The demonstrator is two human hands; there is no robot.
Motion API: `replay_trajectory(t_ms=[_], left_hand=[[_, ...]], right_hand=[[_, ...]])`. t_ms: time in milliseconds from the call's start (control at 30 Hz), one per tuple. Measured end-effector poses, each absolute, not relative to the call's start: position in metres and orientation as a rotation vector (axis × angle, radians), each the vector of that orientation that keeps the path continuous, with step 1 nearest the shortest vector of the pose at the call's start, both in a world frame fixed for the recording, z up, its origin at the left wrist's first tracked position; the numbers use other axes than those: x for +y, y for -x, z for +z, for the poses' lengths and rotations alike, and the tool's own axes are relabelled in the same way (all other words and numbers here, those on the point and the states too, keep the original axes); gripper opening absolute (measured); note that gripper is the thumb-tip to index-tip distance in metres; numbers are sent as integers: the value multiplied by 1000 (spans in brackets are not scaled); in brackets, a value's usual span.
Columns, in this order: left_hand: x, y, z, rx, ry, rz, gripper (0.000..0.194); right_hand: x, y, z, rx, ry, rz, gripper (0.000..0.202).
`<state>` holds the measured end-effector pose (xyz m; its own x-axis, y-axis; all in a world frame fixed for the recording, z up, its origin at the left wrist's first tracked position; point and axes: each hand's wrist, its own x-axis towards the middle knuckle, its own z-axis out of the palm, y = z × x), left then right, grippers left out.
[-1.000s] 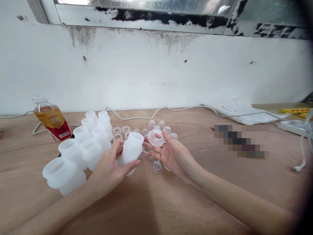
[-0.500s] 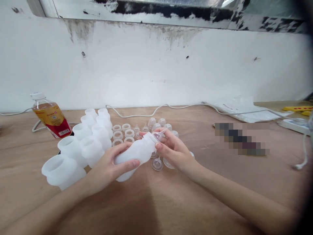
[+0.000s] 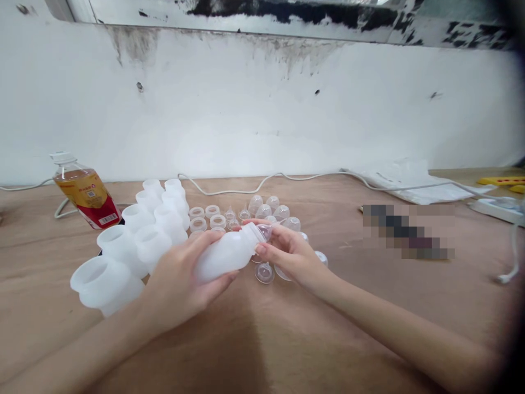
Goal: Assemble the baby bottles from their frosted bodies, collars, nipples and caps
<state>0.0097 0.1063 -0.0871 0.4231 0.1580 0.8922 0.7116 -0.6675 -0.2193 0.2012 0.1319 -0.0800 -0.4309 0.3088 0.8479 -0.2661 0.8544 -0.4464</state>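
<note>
A milky white baby bottle (image 3: 223,256) lies slantwise in my left hand (image 3: 184,276), whose fingers and thumb wrap round its body. Its neck points right and upward, with a white collar (image 3: 250,239) and a clear nipple (image 3: 265,232) at the end. The fingers of my right hand (image 3: 295,254) are closed round that collar. Just below the hands a loose clear nipple (image 3: 263,272) rests on the table. White rings (image 3: 217,221) and more nipples lie behind the bottle, beside several clear domed caps (image 3: 281,212). Some of these are hidden by my hands.
Several open white bottles (image 3: 152,246) stand in two rows at the left. Behind them is a drink bottle (image 3: 88,194). A white cable (image 3: 229,192) runs along the wall to a power strip (image 3: 496,209). A plastic bag (image 3: 410,183) and a blurred-out item (image 3: 406,232) lie right.
My left hand has turned, rolling the bottle so that more of the hand's back shows. The right fingers stay at the neck; the thin tip of the nipple stands out less clearly.
</note>
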Motion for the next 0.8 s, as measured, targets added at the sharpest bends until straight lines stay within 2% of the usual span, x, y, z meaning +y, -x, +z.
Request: replay_trajectory(t_ms=[167,300,500,700,800], left_hand=[[114,-8,-94,-474,1700,-1117,38],[100,-11,-87,-688,2021,-1284,42],[84,-13,-77,-958,2397,-1358,31],[106,-9,-91,-496,1928,-1326,32],[101,-10,-88,-607,2021,-1312,37]], right_hand=[[127,-201,-82,-1890,156,508,41],[119,-205,-81,-1865,197,500,40],[117,-207,-79,-1877,200,516,41],[116,-205,-80,-1851,262,507,42],[115,-206,-79,-1852,224,507,40]])
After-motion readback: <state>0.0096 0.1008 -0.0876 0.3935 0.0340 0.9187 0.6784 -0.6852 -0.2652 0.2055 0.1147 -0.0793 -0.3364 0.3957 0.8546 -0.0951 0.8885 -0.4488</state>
